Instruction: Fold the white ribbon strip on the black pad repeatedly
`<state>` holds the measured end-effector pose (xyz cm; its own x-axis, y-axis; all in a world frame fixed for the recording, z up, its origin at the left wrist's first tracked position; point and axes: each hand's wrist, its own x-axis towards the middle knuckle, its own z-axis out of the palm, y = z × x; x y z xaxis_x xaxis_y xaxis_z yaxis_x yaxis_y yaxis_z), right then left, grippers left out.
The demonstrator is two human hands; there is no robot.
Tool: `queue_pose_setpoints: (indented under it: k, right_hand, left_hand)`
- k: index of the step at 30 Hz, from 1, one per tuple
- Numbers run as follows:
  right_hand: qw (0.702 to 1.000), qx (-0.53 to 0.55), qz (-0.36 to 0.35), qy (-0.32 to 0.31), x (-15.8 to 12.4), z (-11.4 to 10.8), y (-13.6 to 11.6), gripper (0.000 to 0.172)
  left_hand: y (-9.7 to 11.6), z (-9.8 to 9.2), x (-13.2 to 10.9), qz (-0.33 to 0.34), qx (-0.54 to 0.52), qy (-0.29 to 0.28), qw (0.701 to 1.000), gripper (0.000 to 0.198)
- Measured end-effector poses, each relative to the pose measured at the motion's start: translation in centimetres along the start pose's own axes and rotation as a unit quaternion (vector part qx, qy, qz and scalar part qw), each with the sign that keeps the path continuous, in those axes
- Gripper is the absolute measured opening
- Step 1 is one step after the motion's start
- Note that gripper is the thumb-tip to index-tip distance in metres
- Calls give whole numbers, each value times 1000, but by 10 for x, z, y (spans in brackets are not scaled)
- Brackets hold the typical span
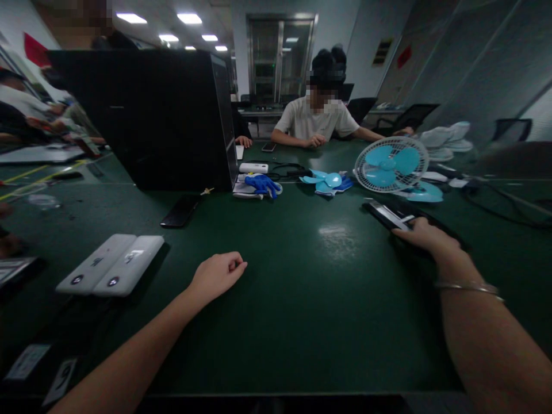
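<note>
My left hand rests on the green tabletop with its fingers loosely curled and nothing visible in it. Farther right, my right hand is closed on a flat black object with a silvery strip, whose kind I cannot make out. Its far end points toward the fan pieces; the rest is partly hidden under my fingers. Beyond it stands a white fan grille with light-blue blades behind it. A loose blue fan blade lies to the left, on a blue-and-white glove.
Two white power banks lie left of my left hand, near a black phone. A big black computer case blocks the left rear. Blue-and-white gloves lie beside it. A person sits opposite; cables run at the right.
</note>
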<state>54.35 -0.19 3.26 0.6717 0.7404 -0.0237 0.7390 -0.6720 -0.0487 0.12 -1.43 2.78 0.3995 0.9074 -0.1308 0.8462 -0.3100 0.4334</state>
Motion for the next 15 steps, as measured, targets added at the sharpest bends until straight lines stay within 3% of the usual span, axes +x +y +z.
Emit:
queue_pose_setpoints:
  k: [3,7,10,15]
  right_hand:
    - [993,32,118,-6,3,4,16,93]
    - [977,54,206,22,9,12,30,90]
    - [972,53,227,25,13,15,37,81]
    - [980,15,195,25,10,14,42,77]
  left_hand:
    - [0,1,0,7,8,7,1000,32]
    - [-1,1,0,7,3,2,1000,32]
    - [-1,0,0,5,3,-4,1000,33]
    - [-1,0,0,7,2,-6,1000,34]
